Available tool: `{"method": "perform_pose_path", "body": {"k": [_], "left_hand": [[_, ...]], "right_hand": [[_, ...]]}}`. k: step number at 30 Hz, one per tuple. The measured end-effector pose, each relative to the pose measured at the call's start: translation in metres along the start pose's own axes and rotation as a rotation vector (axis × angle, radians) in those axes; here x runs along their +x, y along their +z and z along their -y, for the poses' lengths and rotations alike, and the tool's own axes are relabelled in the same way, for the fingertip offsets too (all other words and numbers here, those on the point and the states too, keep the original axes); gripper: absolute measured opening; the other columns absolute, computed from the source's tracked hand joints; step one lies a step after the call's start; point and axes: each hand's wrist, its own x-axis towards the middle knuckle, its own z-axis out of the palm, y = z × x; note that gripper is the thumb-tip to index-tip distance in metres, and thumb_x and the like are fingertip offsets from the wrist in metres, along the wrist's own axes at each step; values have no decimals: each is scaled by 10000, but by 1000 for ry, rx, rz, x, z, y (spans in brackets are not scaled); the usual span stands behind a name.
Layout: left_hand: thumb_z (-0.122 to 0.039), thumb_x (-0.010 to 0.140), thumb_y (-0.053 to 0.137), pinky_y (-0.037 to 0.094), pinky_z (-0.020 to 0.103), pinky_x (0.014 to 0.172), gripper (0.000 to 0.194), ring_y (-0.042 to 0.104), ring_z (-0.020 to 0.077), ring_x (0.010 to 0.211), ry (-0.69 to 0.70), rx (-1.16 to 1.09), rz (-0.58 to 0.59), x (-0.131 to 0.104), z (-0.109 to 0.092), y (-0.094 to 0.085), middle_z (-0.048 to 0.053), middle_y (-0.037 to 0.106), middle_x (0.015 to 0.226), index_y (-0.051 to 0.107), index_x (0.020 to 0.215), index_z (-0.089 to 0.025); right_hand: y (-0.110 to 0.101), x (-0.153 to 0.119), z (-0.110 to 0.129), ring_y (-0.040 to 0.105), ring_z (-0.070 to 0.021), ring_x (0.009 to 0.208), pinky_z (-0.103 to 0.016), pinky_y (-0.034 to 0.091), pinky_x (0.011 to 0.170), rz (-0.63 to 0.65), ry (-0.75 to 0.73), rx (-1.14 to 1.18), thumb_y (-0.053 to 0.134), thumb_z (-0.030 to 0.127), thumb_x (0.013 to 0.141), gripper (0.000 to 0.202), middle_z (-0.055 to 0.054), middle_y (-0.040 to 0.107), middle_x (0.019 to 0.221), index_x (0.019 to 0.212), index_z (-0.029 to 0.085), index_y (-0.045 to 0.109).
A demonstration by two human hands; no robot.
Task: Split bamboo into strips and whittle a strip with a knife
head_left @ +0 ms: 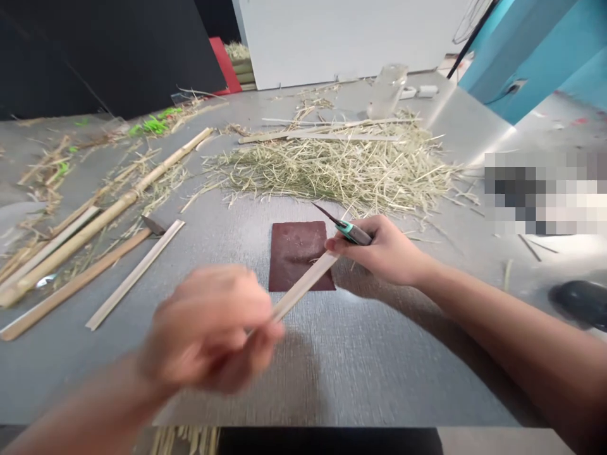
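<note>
A pale split-bamboo strip (pixel 306 285) slants between my two hands, above the grey table. My left hand (pixel 213 328), slightly smeared by motion, is closed round its lower end. At the upper end, my right hand (pixel 379 246) grips a knife (pixel 351 230) with a teal and grey handle, its thin dark blade pointing up and left. The right thumb also touches the strip there. Beneath the strip and the right fingers lies a dark red-brown square mat (pixel 296 253), partly hidden by them.
A heap of shredded bamboo (pixel 341 167) spreads behind the mat. To the left lie a bamboo pole (pixel 118 205), a wooden-handled hammer (pixel 95 278) and another split strip (pixel 137 275). A clear plastic bottle (pixel 386 91) stands at the back; a black rounded object (pixel 578 303) sits far right.
</note>
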Motion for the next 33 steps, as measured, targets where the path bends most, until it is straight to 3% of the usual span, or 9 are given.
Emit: {"method": "perform_pose_path", "body": {"k": [2,4,8,11,14,17,23,29,33], "left_hand": [[-229,1007,723,447,212,595,73,568,40,609,-54,24,-96,16,21,12,-39,692,724,745,1073,-249],[-312,1094,620,506,196,661,184,637,46,715,-286,-32,-18,24,34,23,3,740,852,762,1159,-214],[-578,1097,579,520,202,643,466,670,77,746,-696,-290,404,28,29,33,57,788,969,724,1296,-183],[-636,1089,558,453,200,566,500,581,74,587,-811,-368,562,26,12,34,1,695,697,689,1219,-171],[-649,1096,533,401,192,512,482,505,69,492,-836,-362,478,22,6,36,-60,546,553,645,1165,-185],[-650,1102,520,399,187,500,470,496,66,482,-842,-392,424,20,11,38,-68,543,556,600,1183,-194],[-675,1100,500,381,198,489,531,478,67,483,-870,-376,402,18,22,43,-67,544,595,612,1295,-193],[-628,1127,460,424,217,669,512,592,76,753,-720,-116,378,20,18,37,25,716,946,688,1309,-207],[-621,1131,449,371,231,655,515,547,81,709,-693,-9,402,24,22,32,1,673,859,700,1320,-213]], "right_hand": [[-2,0,-1,306,-41,655,-248,249,612,2,-23,17,789,667,885,591,10,362,695,753,129,585],[-4,1,0,307,-40,649,-250,251,614,-8,-58,39,784,656,896,567,13,372,682,771,125,628],[-6,-1,3,401,-56,694,-250,319,659,-72,-144,104,823,679,872,566,-8,501,723,852,119,739],[-8,-3,4,473,-77,751,-256,374,710,-118,-217,115,807,761,872,638,-35,594,795,891,125,754],[-13,-6,0,431,-81,739,-264,330,698,-261,-315,14,678,905,905,759,-36,561,775,894,147,675],[-19,-6,-4,354,-80,685,-278,267,689,-393,-318,-254,544,971,935,816,-34,490,704,854,159,577],[-16,-2,-5,294,-82,630,-285,216,692,-329,-202,-621,469,1011,921,862,-65,565,702,819,161,569],[-17,-3,-3,305,-86,613,-291,167,710,-402,-159,-727,407,992,960,875,-82,552,670,809,155,611],[-24,1,-1,351,-97,626,-297,166,718,-438,-121,-794,390,1016,945,906,-96,566,683,822,155,644]]}}
